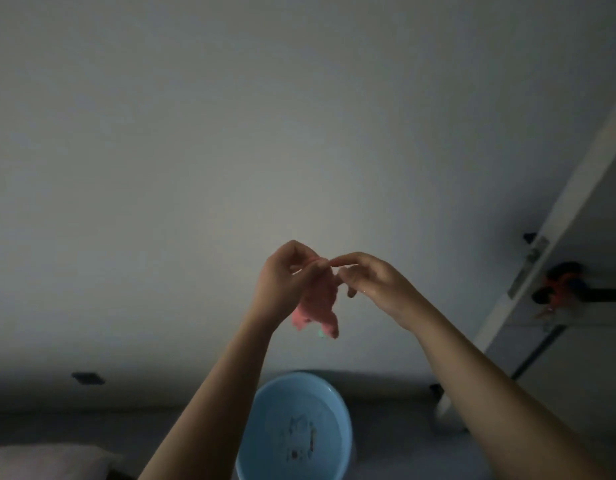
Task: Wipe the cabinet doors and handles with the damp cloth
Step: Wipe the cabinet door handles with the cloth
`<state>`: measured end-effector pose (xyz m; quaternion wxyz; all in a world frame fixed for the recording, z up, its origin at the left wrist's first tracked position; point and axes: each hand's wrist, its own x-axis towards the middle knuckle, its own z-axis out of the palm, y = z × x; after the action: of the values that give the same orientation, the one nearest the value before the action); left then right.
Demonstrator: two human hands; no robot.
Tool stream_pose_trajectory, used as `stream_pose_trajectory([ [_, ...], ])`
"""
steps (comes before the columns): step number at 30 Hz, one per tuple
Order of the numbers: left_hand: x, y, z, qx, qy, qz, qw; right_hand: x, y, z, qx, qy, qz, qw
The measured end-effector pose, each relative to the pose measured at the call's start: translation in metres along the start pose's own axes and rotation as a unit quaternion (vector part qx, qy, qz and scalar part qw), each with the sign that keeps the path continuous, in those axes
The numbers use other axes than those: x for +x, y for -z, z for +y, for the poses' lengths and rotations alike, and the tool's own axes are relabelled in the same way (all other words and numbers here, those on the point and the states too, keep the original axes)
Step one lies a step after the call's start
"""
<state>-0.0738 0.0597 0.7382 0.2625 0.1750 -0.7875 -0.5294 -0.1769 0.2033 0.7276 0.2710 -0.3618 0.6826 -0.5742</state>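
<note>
A small pink cloth hangs bunched in front of a plain pale wall, above a blue basin. My left hand grips its top edge with curled fingers. My right hand pinches the same top edge from the right with thumb and forefinger, its other fingers loosely bent. Both forearms reach up from the bottom of the view. At the far right stands a white door panel with a dark handle; whether it belongs to the cabinet I cannot tell.
A light blue plastic basin sits on the floor below the cloth. Something orange and dark hangs on the handle. A dark socket sits low on the wall at left. A pale cushion corner shows at bottom left.
</note>
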Motion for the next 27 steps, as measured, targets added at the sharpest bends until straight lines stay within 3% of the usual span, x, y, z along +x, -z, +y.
stream_pose_trajectory([
  [7, -0.017, -0.053, 0.046, -0.006, -0.031, -0.157, 0.987, -0.079, 0.054, -0.018, -0.134, -0.003, 0.146, 0.98],
  [13, -0.028, -0.115, 0.079, -0.052, 0.042, -0.361, 0.93, -0.138, 0.109, -0.024, -0.195, 0.022, 0.272, 0.942],
  [15, -0.034, -0.141, 0.093, -0.119, 0.06, -0.356, 0.925, -0.155, 0.126, -0.023, -0.193, 0.033, 0.306, 0.932],
  [17, -0.042, -0.169, 0.106, -0.171, 0.085, -0.305, 0.933, -0.173, 0.141, -0.018, -0.163, 0.01, 0.332, 0.929],
  [20, -0.054, -0.208, 0.119, -0.206, 0.11, -0.215, 0.948, -0.196, 0.158, -0.01, -0.091, -0.129, 0.322, 0.933],
  [22, -0.061, -0.23, 0.125, -0.229, 0.115, -0.186, 0.948, -0.209, 0.169, -0.008, 0.049, -0.18, 0.291, 0.938],
  [24, -0.069, -0.251, 0.133, -0.259, 0.117, -0.179, 0.942, -0.22, 0.183, -0.006, 0.141, -0.165, 0.281, 0.935],
  [27, -0.082, -0.281, 0.142, -0.28, 0.124, -0.161, 0.938, -0.233, 0.208, 0.0, 0.13, -0.094, 0.307, 0.938],
])
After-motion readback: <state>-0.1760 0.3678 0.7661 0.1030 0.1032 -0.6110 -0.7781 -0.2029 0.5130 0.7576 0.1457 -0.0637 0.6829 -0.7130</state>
